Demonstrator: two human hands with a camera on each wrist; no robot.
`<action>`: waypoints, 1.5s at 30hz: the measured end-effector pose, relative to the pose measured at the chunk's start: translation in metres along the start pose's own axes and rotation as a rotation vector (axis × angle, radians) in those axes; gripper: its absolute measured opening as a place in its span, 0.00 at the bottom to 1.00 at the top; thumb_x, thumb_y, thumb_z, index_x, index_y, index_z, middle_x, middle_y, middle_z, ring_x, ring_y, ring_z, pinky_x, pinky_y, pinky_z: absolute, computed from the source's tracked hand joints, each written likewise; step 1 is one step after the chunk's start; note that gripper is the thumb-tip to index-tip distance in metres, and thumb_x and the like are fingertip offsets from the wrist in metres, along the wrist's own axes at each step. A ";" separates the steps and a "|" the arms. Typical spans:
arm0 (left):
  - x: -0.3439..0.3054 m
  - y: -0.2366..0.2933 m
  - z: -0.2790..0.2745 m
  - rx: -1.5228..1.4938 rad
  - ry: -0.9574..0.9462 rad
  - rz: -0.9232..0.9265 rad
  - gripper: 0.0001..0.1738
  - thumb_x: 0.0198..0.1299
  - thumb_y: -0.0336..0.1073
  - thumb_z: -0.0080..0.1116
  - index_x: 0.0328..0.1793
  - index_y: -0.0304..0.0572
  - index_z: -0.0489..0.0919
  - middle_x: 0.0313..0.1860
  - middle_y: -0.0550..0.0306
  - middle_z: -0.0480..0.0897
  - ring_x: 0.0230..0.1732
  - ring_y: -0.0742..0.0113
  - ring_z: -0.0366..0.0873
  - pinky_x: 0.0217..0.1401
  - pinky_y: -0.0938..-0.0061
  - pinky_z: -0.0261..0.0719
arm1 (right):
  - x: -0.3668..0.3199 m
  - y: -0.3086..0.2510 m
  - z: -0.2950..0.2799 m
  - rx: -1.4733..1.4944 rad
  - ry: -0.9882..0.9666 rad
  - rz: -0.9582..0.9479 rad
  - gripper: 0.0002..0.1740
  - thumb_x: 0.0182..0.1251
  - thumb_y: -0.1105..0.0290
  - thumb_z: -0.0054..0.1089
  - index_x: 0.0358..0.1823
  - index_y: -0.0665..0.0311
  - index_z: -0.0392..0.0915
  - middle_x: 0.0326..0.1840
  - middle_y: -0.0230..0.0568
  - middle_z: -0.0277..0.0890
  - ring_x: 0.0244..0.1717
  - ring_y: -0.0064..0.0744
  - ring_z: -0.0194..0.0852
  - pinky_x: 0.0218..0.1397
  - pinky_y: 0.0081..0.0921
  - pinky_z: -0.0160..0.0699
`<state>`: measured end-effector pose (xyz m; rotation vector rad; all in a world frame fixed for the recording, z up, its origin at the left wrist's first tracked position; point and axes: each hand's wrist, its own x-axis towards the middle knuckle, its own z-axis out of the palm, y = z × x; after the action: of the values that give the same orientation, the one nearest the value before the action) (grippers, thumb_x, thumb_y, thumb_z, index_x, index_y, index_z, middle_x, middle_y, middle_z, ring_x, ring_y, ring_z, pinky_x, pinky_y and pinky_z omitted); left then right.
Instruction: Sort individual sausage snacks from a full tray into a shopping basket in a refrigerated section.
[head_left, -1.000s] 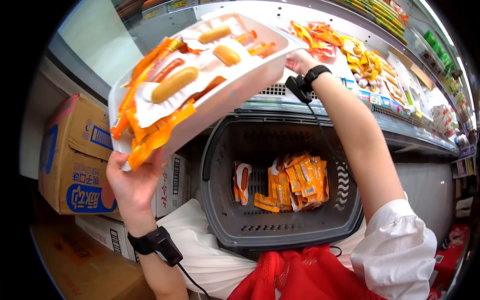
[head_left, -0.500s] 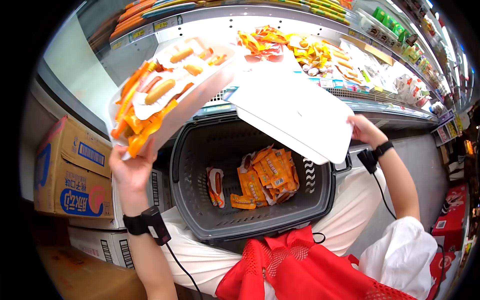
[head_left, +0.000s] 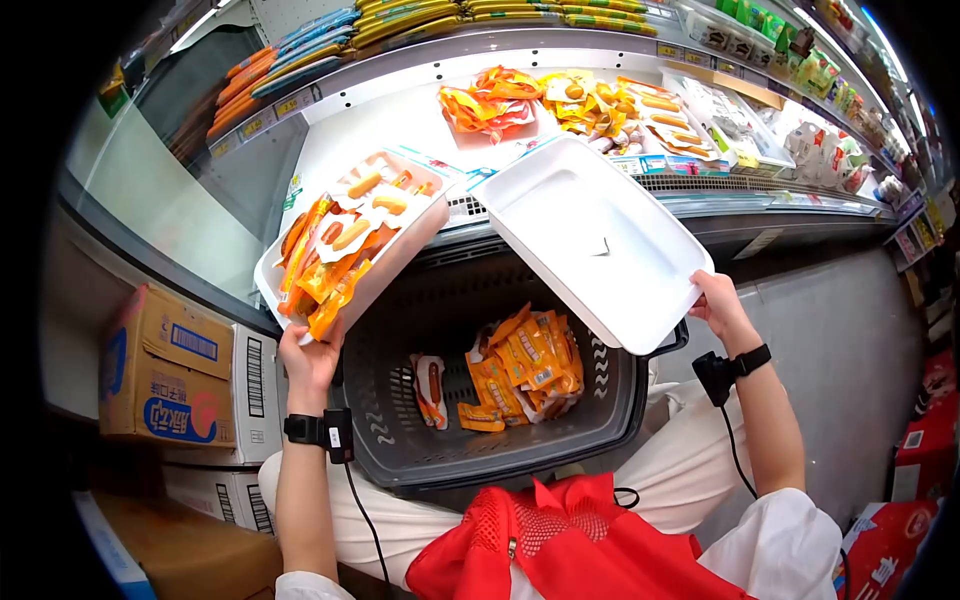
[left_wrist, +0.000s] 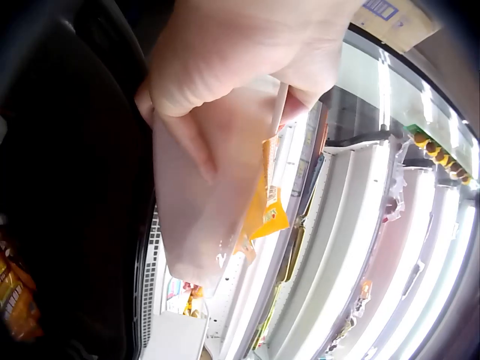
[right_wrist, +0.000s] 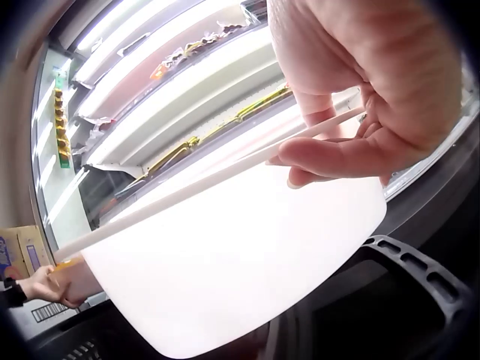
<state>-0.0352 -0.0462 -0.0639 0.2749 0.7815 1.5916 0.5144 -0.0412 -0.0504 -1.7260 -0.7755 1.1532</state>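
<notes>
My left hand (head_left: 312, 362) grips the near end of a white tray (head_left: 408, 240) with its thumb over the wall. Wrapped sausages (head_left: 335, 245) in orange and white packets lie in that tray, which slants up to the shelf edge. In the left wrist view, fingers spread under the tray's wall (left_wrist: 202, 202). My right hand (head_left: 725, 305) pinches the rim of a second white tray (head_left: 590, 205), held tilted over the basket's right side. Only a small dark mark shows inside it. The right wrist view shows thumb and fingers (right_wrist: 330, 157) on either side of its rim.
Between my knees stands a dark shopping basket (head_left: 480, 468) with several orange packets (head_left: 535, 365) and one sausage packet (head_left: 431, 392). The refrigerated shelf (head_left: 385, 125) ahead carries more sausage packets (head_left: 490, 105). Cardboard boxes (head_left: 180, 370) are stacked at left.
My right hand moved from the far end of the sausage tray to the right and now holds the second tray, whose inside has turned into view. The sausage tray came down toward the shelf edge.
</notes>
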 end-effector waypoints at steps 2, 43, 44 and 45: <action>0.001 -0.005 -0.009 0.006 -0.001 -0.023 0.34 0.44 0.29 0.46 0.63 0.33 0.57 0.58 0.44 0.65 0.57 0.51 0.68 0.60 0.59 0.73 | -0.002 0.002 0.005 0.111 -0.027 -0.055 0.17 0.54 0.66 0.49 0.40 0.74 0.70 0.24 0.39 0.73 0.18 0.24 0.71 0.18 0.16 0.73; -0.030 -0.137 0.096 0.138 -0.130 -0.383 0.20 0.63 0.41 0.45 0.58 0.42 0.61 0.57 0.56 0.65 0.61 0.59 0.64 0.59 0.63 0.65 | -0.005 -0.003 0.127 0.437 -0.242 -0.177 0.18 0.63 0.68 0.51 0.50 0.66 0.59 0.31 0.39 0.73 0.25 0.23 0.74 0.28 0.17 0.75; -0.032 -0.134 0.095 0.135 -0.132 -0.380 0.20 0.63 0.41 0.45 0.58 0.42 0.61 0.57 0.56 0.65 0.61 0.59 0.64 0.59 0.63 0.65 | -0.003 -0.003 0.126 0.444 -0.240 -0.172 0.17 0.63 0.68 0.51 0.49 0.66 0.60 0.30 0.38 0.73 0.24 0.22 0.73 0.27 0.17 0.74; -0.035 -0.131 0.092 0.144 -0.131 -0.373 0.21 0.63 0.43 0.44 0.59 0.42 0.61 0.57 0.56 0.65 0.61 0.59 0.64 0.59 0.62 0.65 | -0.004 -0.004 0.125 0.442 -0.243 -0.175 0.17 0.63 0.68 0.51 0.49 0.66 0.60 0.30 0.38 0.73 0.24 0.22 0.73 0.27 0.17 0.74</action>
<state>0.1286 -0.0515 -0.0681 0.3146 0.7950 1.1583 0.3970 -0.0014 -0.0660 -1.1468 -0.7327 1.3119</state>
